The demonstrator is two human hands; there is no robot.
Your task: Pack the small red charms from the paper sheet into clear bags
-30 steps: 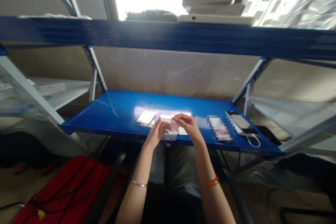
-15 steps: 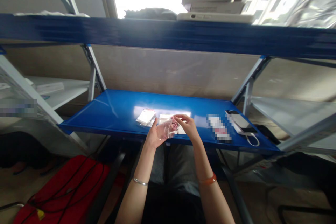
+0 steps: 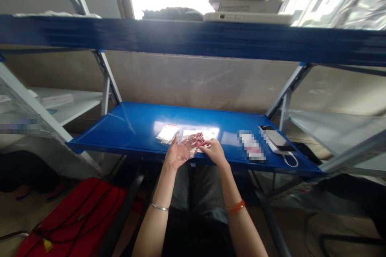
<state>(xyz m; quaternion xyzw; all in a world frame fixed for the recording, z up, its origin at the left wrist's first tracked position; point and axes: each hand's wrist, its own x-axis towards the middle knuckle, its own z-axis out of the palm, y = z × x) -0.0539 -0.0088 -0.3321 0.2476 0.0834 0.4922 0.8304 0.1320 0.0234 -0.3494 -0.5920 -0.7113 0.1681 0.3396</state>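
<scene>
My left hand is palm up over the table's front edge, its fingers stretched out under a crumpled clear plastic bag. Dark red beads, clustered like a strand, show just past the left fingertips. At their lower end my right hand pinches, thumb and fingers together; the exact grip is too small to make out. White paper or packaging lies beneath the beads. Left of the hands is a small stack of white packets in clear wrap.
The blue table sits under a blue shelf beam. To the right lie a blurred-out flat item and a phone-like device with a white cable. Slanted metal struts flank both sides.
My right hand has come down and slightly nearer, its fingers closing at the beads. My left hand has shifted a little left, and the beads show more plainly.
</scene>
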